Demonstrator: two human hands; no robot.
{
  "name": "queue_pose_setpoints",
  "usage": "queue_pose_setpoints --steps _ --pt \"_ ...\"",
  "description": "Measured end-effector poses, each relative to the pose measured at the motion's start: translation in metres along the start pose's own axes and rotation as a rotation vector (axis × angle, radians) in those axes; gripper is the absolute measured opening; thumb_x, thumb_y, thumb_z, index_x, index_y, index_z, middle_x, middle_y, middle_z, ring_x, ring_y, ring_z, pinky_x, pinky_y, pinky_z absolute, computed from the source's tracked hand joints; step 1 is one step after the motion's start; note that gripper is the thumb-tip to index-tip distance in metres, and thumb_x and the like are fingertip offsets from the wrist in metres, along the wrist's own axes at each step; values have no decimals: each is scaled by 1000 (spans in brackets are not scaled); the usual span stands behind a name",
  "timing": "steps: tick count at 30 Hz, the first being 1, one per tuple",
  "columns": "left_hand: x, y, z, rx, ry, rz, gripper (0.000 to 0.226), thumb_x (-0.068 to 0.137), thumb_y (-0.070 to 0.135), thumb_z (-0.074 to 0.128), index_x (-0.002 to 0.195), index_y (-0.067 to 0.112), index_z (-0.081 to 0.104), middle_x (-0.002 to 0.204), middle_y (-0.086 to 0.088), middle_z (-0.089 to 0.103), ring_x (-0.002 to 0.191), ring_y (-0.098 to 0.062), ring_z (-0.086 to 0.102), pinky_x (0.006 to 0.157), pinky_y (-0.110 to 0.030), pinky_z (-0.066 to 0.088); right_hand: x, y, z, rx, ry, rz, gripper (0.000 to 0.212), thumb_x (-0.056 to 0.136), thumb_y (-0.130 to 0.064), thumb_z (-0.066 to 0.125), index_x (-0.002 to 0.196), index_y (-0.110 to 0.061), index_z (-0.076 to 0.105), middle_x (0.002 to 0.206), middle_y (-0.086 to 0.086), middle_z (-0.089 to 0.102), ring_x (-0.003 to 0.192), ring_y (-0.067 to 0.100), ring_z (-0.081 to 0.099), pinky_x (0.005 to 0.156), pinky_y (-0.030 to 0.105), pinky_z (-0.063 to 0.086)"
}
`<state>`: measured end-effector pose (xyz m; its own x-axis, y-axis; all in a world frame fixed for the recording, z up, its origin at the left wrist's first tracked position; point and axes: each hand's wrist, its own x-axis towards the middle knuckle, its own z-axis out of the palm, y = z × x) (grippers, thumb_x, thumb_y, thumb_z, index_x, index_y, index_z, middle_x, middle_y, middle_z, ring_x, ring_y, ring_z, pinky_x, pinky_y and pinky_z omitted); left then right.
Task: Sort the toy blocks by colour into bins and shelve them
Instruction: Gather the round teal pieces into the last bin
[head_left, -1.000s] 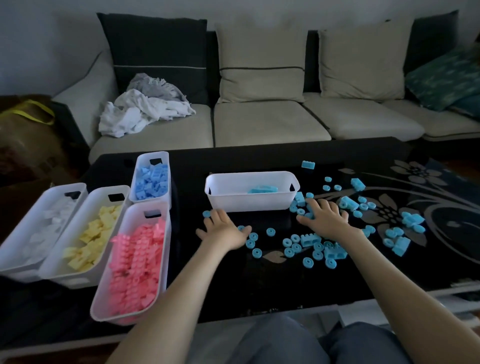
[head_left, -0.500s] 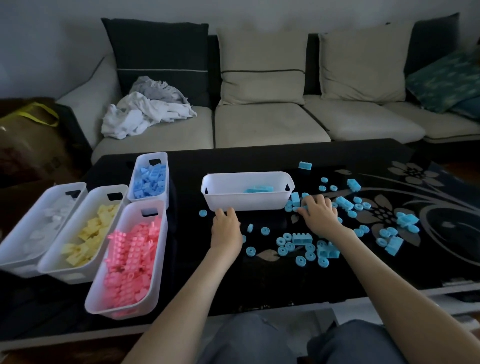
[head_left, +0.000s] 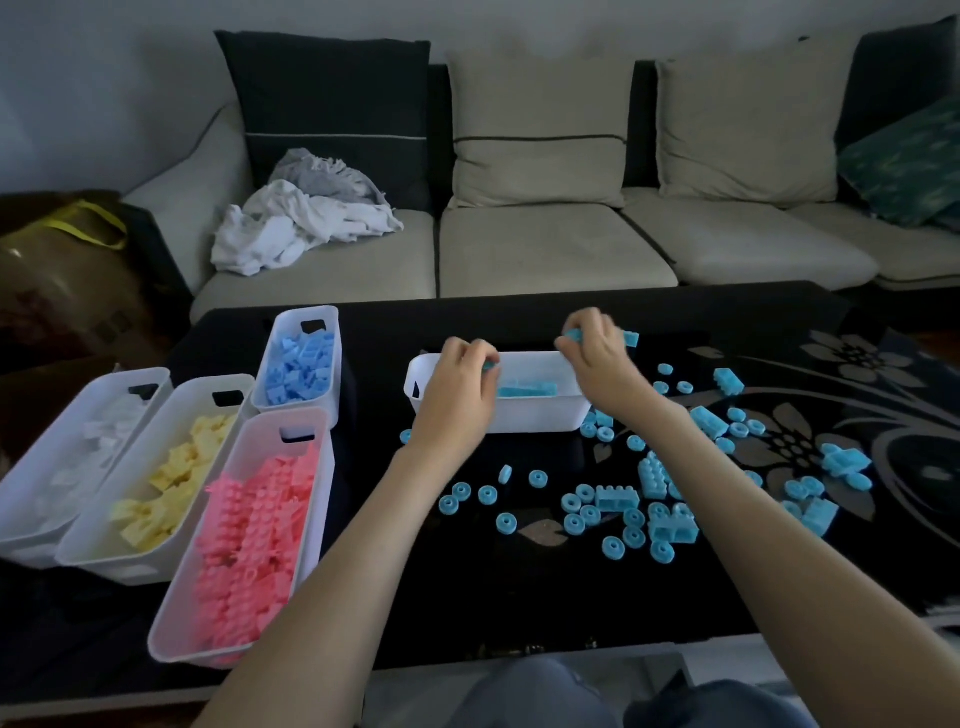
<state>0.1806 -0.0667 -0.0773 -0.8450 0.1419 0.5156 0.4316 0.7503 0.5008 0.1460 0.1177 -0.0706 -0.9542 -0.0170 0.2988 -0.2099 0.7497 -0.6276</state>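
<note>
While both hands hang over the middle bin (head_left: 519, 418), I note the grips. Left hand (head_left: 460, 387): fingers curled together, pinching a small turquoise bit above the bin's left half. Right hand (head_left: 597, 364): fingers bunched on another turquoise bit above the right rim. I cannot tell how many pieces either one holds.

Where things lie: a few turquoise blocks (head_left: 615, 498) are already inside the middle bin. Most are loose on the black table (head_left: 467, 597), near and right of it, with flat rings (head_left: 537, 478) mixed in. The pink bin (head_left: 324, 467), yellow bin (head_left: 208, 387), blue bin (head_left: 332, 364) and white-block bin (head_left: 31, 499) sit together at the left, loaded.

My read on handling:
- The blocks look like hard moulded plastic: light, stiff, not fragile, so a drop into the bin should do no harm.
- The glossy tabletop likely lets them skate, so I would nip bricks across their long sides.
- Rings lie flat and may roll on edge. I would take them by the outer rim, or scoop several at once.
- For shelving, the bins look thin-walled. I would grip the end cut-outs and use both hands for the full pink one.
</note>
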Motion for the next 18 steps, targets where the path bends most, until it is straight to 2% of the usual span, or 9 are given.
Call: queue_pose_setpoints --steps 2,4,6,8,9,11,14,16,18 --pt "8 -12 11 53 -146 -58 22 99 19 45 115 11 59 112 2 53 98 -9 52 82 -19 41 1 4 9 -68 -194 3 27 98 -34 41 119 -18 47 123 5 44 116 23 40 100 43 38" --pt "9 -21 21 130 -266 -64 28 100 21 42 116 14 63 116 -2 62 107 -19 55 91 -33 46 1 14 9 -19 -225 25 32 98 -35 39 125 -23 50 132 3 45 124 22 39 104 43 37" --pt "4 -27 24 132 -212 -77 29 99 22 42 117 16 64 122 -1 62 115 -23 52 98 -38 42 -1 21 0 129 -88 36 31 99 -26 39 127 -21 53 131 1 49 122 17 43 101 33 37" --pt "-4 -29 23 168 -70 -120 30 98 20 43 124 18 59 136 -1 52 127 -23 42 105 -38 35 -4 31 -8 245 53 83 35 98 -11 37 128 -16 53 131 2 50 120 12 44 94 25 35" --pt "-9 -30 23 193 -14 -170 33 97 17 44 129 19 55 143 -2 43 133 -24 35 108 -41 31 -5 41 -8 281 76 149 39 95 -5 37 131 -14 50 133 4 49 120 12 43 93 24 34" --pt "-21 -29 21 208 63 -322 46 92 11 49 137 16 42 152 -6 26 139 -27 22 111 -45 25 -8 60 -6 266 22 294 50 90 -2 43 138 -14 40 140 9 42 127 20 40 96 30 37" --pt "-32 -32 19 167 55 -594 64 86 7 55 143 9 26 156 -13 12 142 -31 13 114 -47 17 -18 76 3 -36 -248 401 67 84 -19 54 145 -24 26 147 9 31 135 30 26 107 47 30" --pt "-36 -41 21 180 -55 -686 67 88 14 53 145 9 19 156 -15 7 143 -32 10 115 -48 13 -25 76 12 -316 -343 330 60 87 -35 54 141 -28 28 146 4 31 135 31 21 106 48 25" --pt "-39 -50 23 241 -191 -700 59 93 23 46 145 10 21 156 -16 9 142 -33 11 115 -48 13 -31 71 21 -476 -323 213 46 91 -45 48 131 -25 37 141 1 36 131 31 24 103 48 25"
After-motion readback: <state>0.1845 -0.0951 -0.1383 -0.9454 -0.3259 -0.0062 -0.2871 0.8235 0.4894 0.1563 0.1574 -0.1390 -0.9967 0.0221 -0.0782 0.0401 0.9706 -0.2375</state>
